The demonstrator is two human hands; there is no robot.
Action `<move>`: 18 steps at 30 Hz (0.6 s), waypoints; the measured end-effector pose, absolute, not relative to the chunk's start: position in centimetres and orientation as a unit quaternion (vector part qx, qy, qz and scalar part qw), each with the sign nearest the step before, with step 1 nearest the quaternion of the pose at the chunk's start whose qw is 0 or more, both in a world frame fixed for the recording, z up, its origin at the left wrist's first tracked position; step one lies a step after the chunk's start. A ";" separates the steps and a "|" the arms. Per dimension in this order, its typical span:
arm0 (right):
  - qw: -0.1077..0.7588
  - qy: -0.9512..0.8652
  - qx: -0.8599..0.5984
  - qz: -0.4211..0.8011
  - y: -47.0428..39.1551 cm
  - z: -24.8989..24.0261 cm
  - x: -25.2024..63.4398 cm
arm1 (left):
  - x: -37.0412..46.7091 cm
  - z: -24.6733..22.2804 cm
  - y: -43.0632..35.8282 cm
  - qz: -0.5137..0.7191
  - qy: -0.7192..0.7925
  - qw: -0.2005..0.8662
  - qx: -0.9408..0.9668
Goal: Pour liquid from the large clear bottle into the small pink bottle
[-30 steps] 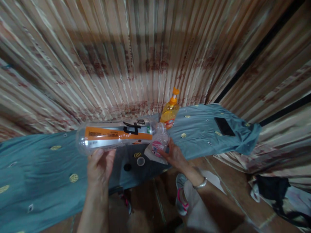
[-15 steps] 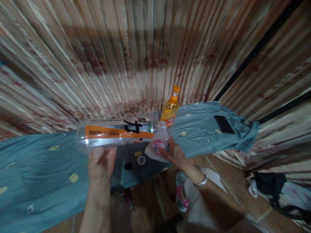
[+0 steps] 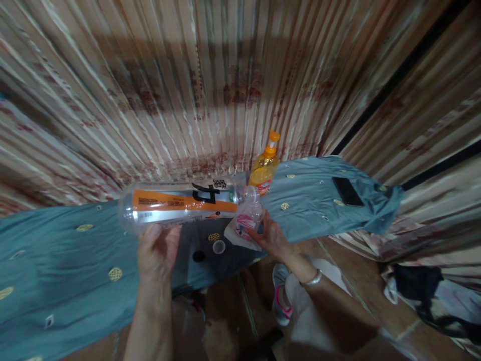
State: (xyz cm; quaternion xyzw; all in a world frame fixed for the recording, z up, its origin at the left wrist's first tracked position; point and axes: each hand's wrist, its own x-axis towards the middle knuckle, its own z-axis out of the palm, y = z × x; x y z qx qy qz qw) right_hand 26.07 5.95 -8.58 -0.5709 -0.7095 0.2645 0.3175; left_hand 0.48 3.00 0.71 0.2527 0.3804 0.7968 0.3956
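My left hand (image 3: 158, 245) grips the base end of a large clear plastic bottle (image 3: 180, 203) with an orange and silver label. The bottle lies almost level, its neck pointing right over the mouth of a small clear bottle (image 3: 250, 215) with a pink label. Around that small bottle my right hand (image 3: 268, 235) is closed. A white paper or cloth piece (image 3: 235, 236) lies under the small bottle. Whether liquid passes between the two necks I cannot tell. Nearer me on the cloth are a clear round cap (image 3: 219, 246) and a black disc (image 3: 199, 256).
A teal cloth (image 3: 75, 260) covers the long narrow surface. An orange pump bottle (image 3: 264, 168) stands behind the small bottle, and a black phone (image 3: 347, 191) lies at the right. Striped curtains (image 3: 210, 90) hang close behind. Dark bundled fabric (image 3: 417, 283) lies at lower right.
The large bottle's label has turned slightly. Both hands keep their holds in nearly the same place, and the view has shifted very slightly.
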 end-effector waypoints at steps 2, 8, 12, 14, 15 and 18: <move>0.312 -0.711 -0.571 0.267 5.9 -8.5 26.1 | 0.5 0.6 3.1 0.797 0.378 0.397 0.254; 0.315 -0.701 -0.578 0.276 5.8 -8.3 26.0 | 0.4 0.4 3.1 0.793 0.372 0.403 0.264; 0.319 -0.703 -0.575 0.271 5.9 -8.4 26.0 | 0.4 0.3 3.2 0.788 0.375 0.407 0.271; 0.323 -0.702 -0.578 0.264 5.9 -8.5 26.0 | 0.5 0.3 3.2 0.790 0.371 0.407 0.268; 0.323 -0.702 -0.579 0.261 5.9 -8.6 26.0 | 0.5 0.3 3.2 0.792 0.369 0.406 0.265; 0.318 -0.702 -0.581 0.262 6.0 -8.9 26.0 | 0.6 0.5 3.2 0.795 0.366 0.409 0.257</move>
